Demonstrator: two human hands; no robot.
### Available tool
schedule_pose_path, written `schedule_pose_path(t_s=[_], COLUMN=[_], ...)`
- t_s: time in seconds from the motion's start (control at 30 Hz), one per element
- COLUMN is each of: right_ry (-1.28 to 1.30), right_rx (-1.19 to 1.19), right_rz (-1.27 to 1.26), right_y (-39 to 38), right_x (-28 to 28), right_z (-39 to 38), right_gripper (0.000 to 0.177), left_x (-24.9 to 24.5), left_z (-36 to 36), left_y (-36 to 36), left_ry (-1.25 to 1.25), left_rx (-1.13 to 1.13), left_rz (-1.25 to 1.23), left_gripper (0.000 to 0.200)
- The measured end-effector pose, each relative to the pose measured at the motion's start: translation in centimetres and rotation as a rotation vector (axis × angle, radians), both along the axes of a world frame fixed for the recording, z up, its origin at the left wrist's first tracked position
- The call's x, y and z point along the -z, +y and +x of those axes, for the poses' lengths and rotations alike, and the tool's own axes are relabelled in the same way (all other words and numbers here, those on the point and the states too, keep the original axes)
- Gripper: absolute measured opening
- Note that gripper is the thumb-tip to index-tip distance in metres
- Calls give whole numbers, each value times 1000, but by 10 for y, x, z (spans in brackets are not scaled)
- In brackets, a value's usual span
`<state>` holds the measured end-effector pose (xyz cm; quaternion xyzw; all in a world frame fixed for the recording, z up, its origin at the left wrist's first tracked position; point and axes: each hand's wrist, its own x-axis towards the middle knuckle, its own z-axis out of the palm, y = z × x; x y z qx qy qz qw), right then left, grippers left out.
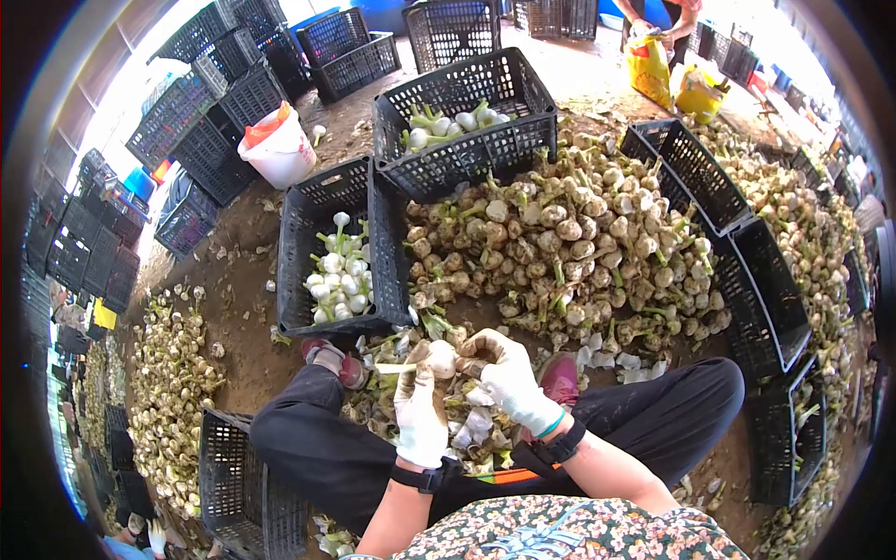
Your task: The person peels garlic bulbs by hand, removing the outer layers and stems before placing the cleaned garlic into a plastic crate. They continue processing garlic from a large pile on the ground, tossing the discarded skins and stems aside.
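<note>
Between my hands, above a litter of peelings, is a garlic bulb (441, 358) with its stem pointing left. My left hand (421, 415), in a white glove with soiled fingertips, is closed around the stem side. At the bulb's right side, my right hand (511, 381), also gloved, has its fingers bent and pressed against the outer skin. Cleaned white bulbs (341, 275) lie in a black crate (301, 317) beyond my left hand. More white bulbs (448, 126) fill part of another black crate (467, 168) farther off. Unpeeled garlic (569, 243) is heaped ahead of my right hand.
My bent legs frame the peelings (467, 420). Black crates (747, 289) line the right, and one (233, 476) stands at lower left near scattered garlic (173, 401). A white bucket (280, 154) is at upper left. Another person (658, 28) handles a yellow bag (648, 70) far ahead.
</note>
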<state>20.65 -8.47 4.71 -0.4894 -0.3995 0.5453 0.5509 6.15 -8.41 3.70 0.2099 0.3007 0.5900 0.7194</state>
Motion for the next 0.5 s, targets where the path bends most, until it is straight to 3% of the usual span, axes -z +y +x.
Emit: schedule_pose_path(t_s=[0.13, 0.2, 0.23, 0.33, 0.4, 0.47, 0.5], right_ry=[240, 805, 892, 972, 385, -860, -962], right_rx=[53, 71, 52, 185, 76, -322, -250], right_rz=[-173, -254, -233, -334, -386, 7, -159], right_y=[5, 9, 10, 15, 10, 13, 11], right_x=[1, 25, 42, 69, 78, 100, 99], right_z=[8, 10, 13, 23, 31, 50, 50], right_gripper=[13, 10, 11, 10, 23, 34, 41], left_x=[12, 17, 9, 13, 11, 30, 27], left_z=[1, 5, 7, 9, 13, 6, 4], left_y=[6, 11, 10, 22, 30, 44, 54], left_ry=[-7, -288, -339, -445, -423, -397, -370], left_rx=[20, 96, 67, 94, 52, 29, 44], left_rz=[-75, -14, -97, -40, 30, -60, -102], left_gripper=[36, 33, 34, 35, 32, 30, 29])
